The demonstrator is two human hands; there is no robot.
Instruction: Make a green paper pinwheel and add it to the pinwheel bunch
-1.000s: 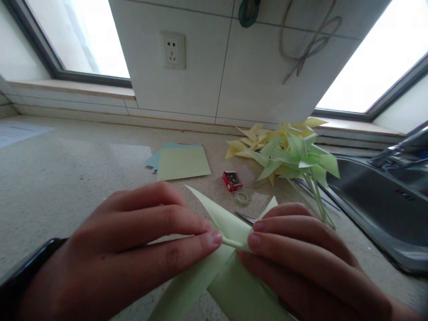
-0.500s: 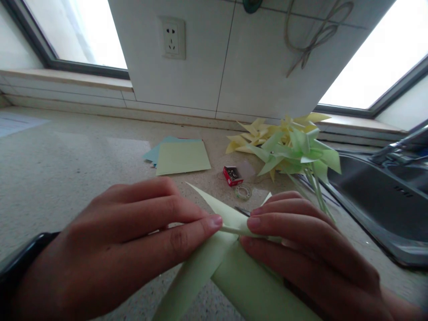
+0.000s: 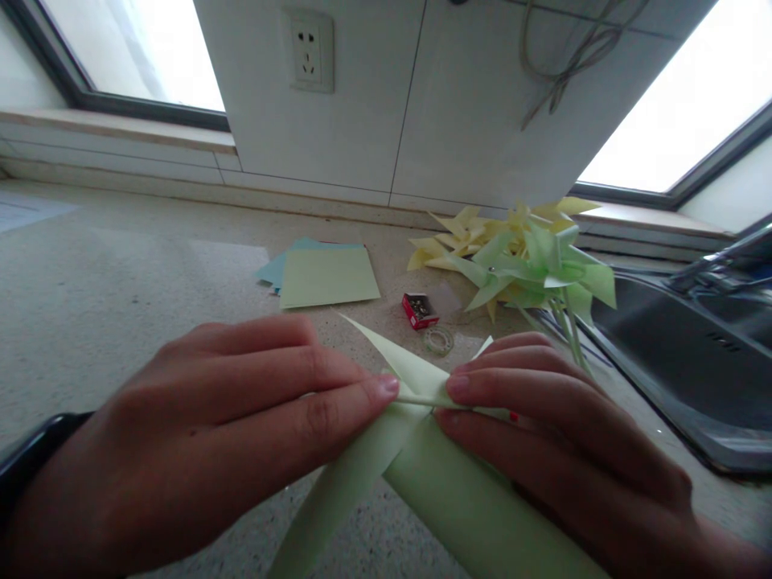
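Here, your pale-green paper pinwheel [image 3: 401,430], curled and pointed, lies between your left hand [image 3: 241,418] and right hand [image 3: 572,442], both pinching it.

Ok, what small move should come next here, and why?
Probably have the right hand press the thin stick lightly against the green paper while the left hand steadies it: the stick lies across the paper, both hands pinch there, and loosening either grip might let it slip.
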